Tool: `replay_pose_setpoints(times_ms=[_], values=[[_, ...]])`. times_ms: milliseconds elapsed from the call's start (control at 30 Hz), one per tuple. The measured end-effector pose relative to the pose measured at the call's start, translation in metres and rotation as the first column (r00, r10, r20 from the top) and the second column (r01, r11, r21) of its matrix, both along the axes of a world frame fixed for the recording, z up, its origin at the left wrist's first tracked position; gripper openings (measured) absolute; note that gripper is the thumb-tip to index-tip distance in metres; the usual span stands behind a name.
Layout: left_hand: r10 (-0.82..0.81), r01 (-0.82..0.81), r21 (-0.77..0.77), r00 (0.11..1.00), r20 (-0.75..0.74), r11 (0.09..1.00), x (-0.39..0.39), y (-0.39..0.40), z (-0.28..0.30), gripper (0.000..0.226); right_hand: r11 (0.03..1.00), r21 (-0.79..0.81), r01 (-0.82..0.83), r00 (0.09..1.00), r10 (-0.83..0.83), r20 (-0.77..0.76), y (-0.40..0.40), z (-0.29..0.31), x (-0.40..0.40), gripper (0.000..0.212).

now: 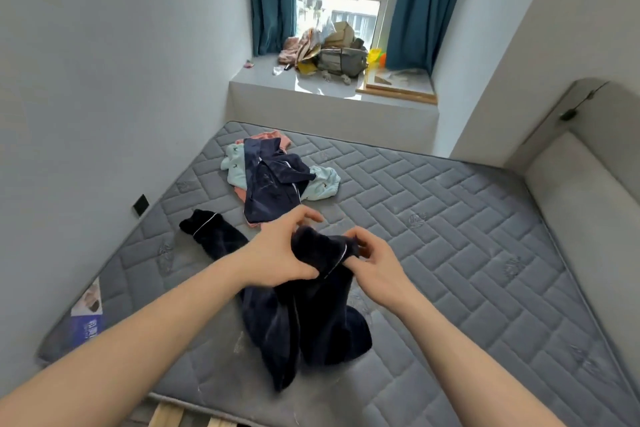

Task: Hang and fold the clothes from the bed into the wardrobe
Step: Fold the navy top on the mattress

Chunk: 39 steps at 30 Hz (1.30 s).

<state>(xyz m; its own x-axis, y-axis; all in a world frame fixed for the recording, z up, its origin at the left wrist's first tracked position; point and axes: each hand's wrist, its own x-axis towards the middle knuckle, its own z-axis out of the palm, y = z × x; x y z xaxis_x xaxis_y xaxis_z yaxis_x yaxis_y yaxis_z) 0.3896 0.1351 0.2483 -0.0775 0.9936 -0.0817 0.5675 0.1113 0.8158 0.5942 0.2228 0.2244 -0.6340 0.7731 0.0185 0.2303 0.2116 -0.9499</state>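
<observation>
A dark navy garment point(304, 315) with thin white piping hangs bunched above the grey quilted mattress point(450, 225). My left hand point(280, 253) grips its upper edge from the left, and my right hand point(377, 263) pinches the same edge from the right. One sleeve or leg point(211, 236) trails to the left on the mattress. Farther back lies a pile of clothes: another navy piece point(273, 180), a pale mint garment point(322, 184) and a pink one point(273, 137) underneath. The wardrobe is out of view.
The mattress fills the corner, with a white wall on the left and a padded grey headboard point(588, 191) on the right. A window ledge point(332, 87) behind holds a heap of bags and papers between teal curtains. Wooden bed slats point(166, 418) show at the near edge.
</observation>
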Motion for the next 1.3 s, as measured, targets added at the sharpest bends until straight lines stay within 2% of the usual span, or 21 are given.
replay_pose_setpoints(times_ms=[67,200,267,333,400,500,600,667,733,833,933,967,1067,1100,1200,1300], values=[[0.117,-0.121,-0.064,0.991,-0.063,0.991,0.005,-0.023,-0.040,0.071,0.999,-0.038,0.001,0.999,-0.003,-0.051,-0.004,0.009,-0.002,0.018],[0.338,-0.354,-0.246,0.935,-0.105,0.902,0.018,-0.050,-0.105,0.029,0.994,-0.104,0.020,0.990,-0.034,-0.134,-0.009,0.026,-0.009,0.011],[0.353,-0.349,-0.287,0.935,-0.038,0.892,0.024,-0.054,-0.118,0.032,0.991,-0.120,0.059,0.981,-0.080,-0.179,-0.010,0.033,-0.011,0.014],[0.298,-0.289,-0.264,0.954,-0.005,0.920,0.032,-0.053,-0.125,0.051,0.986,-0.143,0.085,0.974,-0.113,-0.198,-0.013,0.034,-0.012,0.023],[0.350,-0.332,-0.227,0.936,0.043,0.916,0.039,-0.048,-0.128,0.049,0.986,-0.151,0.071,0.974,-0.101,-0.201,-0.016,0.033,-0.012,0.024],[0.494,-0.479,-0.221,0.869,0.015,0.849,0.021,-0.036,-0.123,0.021,0.986,-0.150,0.069,0.985,-0.091,-0.146,-0.013,0.028,-0.004,0.024],[0.545,-0.544,-0.173,0.837,-0.047,0.821,-0.022,-0.038,-0.099,0.020,0.977,-0.127,0.170,0.985,-0.165,0.049,0.003,0.013,0.022,0.016],[0.498,-0.505,-0.107,0.863,-0.086,0.856,-0.048,-0.042,-0.076,0.029,0.967,-0.084,0.241,0.942,-0.213,0.258,0.007,-0.006,0.043,0.017],[0.329,-0.340,-0.047,0.930,-0.162,0.939,-0.058,-0.039,-0.044,0.035,0.970,-0.099,0.223,0.910,-0.171,0.377,-0.003,-0.024,0.050,0.033],[0.043,-0.068,-0.104,0.974,-0.221,0.992,-0.053,-0.023,-0.015,0.021,0.989,-0.117,0.088,0.937,-0.043,0.347,-0.028,-0.038,0.033,0.076],[-0.106,0.075,-0.146,0.970,-0.218,0.986,-0.053,-0.011,-0.002,0.021,0.994,-0.065,0.088,0.943,-0.062,0.328,-0.039,-0.045,0.000,0.101],[-0.122,0.090,-0.150,0.969,-0.214,0.985,-0.057,-0.010,0.001,0.021,0.997,-0.048,0.064,0.938,-0.044,0.343,-0.041,-0.046,-0.010,0.094],[-0.140,0.080,-0.217,0.951,-0.277,0.973,-0.087,-0.015,-0.004,0.023,1.000,-0.001,0.017,0.914,-0.015,0.406,-0.041,-0.049,-0.033,0.023],[-0.171,0.084,-0.264,0.929,-0.329,0.961,-0.103,-0.020,-0.011,0.023,0.999,0.002,0.041,0.913,-0.038,0.405,-0.038,-0.050,-0.038,0.012],[-0.296,-0.014,-0.484,0.776,-0.558,0.875,-0.161,-0.044,-0.043,0.043,0.988,0.011,0.151,0.905,-0.143,0.401,-0.027,-0.055,-0.046,0.012],[-0.323,-0.130,-0.581,0.726,-0.607,0.803,-0.207,-0.067,-0.088,0.054,0.991,0.090,0.094,0.915,-0.122,0.386,-0.033,-0.059,-0.069,0.017]])
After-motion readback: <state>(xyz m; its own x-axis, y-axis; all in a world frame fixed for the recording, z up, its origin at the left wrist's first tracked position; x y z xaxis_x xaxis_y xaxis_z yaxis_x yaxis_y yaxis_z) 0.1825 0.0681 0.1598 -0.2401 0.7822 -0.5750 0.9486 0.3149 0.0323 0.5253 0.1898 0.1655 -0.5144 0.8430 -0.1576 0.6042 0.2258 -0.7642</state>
